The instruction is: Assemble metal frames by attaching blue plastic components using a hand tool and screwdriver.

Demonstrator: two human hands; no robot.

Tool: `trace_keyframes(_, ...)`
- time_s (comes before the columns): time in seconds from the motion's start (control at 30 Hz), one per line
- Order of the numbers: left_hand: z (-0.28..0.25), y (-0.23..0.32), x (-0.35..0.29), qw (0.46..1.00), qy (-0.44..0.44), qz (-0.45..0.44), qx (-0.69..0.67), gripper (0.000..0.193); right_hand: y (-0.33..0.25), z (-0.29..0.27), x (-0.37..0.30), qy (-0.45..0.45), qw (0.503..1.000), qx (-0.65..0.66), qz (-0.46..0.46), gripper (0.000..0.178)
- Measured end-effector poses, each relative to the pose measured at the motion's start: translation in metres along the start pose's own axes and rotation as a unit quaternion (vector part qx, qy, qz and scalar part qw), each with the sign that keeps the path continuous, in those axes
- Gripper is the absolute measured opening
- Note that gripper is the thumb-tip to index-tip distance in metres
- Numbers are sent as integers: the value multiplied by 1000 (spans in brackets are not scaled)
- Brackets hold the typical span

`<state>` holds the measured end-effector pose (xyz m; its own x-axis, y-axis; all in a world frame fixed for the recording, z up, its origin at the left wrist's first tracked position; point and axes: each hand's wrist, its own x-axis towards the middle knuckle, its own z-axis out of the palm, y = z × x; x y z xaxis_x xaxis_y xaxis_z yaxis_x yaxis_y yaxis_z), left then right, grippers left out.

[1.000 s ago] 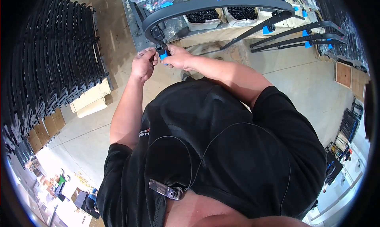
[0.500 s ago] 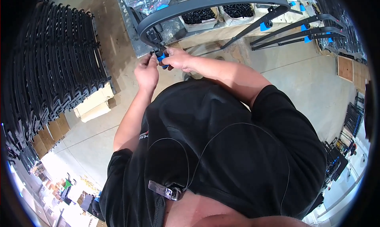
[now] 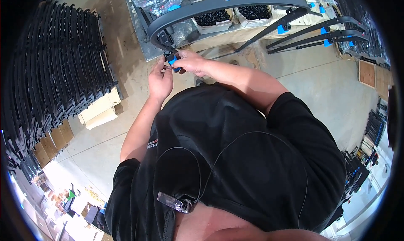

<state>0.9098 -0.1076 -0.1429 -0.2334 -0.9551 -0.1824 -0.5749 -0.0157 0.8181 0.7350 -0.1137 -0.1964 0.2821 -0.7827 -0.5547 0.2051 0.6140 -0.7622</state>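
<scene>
A black curved frame point(image 3: 229, 4) with straight legs arches over the front of the workbench. At its near left end is a small blue-and-black fitting point(image 3: 172, 59). My right hand point(image 3: 191, 63) is closed around that fitting, its thumb and fingers against the blue part. Just left of it, my left hand point(image 3: 160, 80) has its fingers curled in beside the fitting's lower end. Whatever those left fingertips pinch, if anything, is too small to make out.
On the workbench point(image 3: 227, 38) stand two white boxes of small black parts point(image 3: 212, 18) and a clear plastic bag point(image 3: 158, 0). More black frames with blue fittings point(image 3: 324, 37) are at the right. A dense row of black frames point(image 3: 63, 51) fills the left side, near cardboard point(image 3: 100, 110).
My left hand has shifted slightly to the right and its fingers have dropped lower beside the fitting. The right hand keeps its hold almost unmoved.
</scene>
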Motion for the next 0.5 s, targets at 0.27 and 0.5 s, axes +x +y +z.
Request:
trace_keyframes(0.27, -4, 18, 1, 995, 75, 42, 51, 42, -17, -15, -27, 102, 994, -39, 14, 41)
trace_keyframes(0.5, -11, 48, 1, 938, -2, 309, 158, 31, -45, -13, -50, -140, 952, 272, 28, 68)
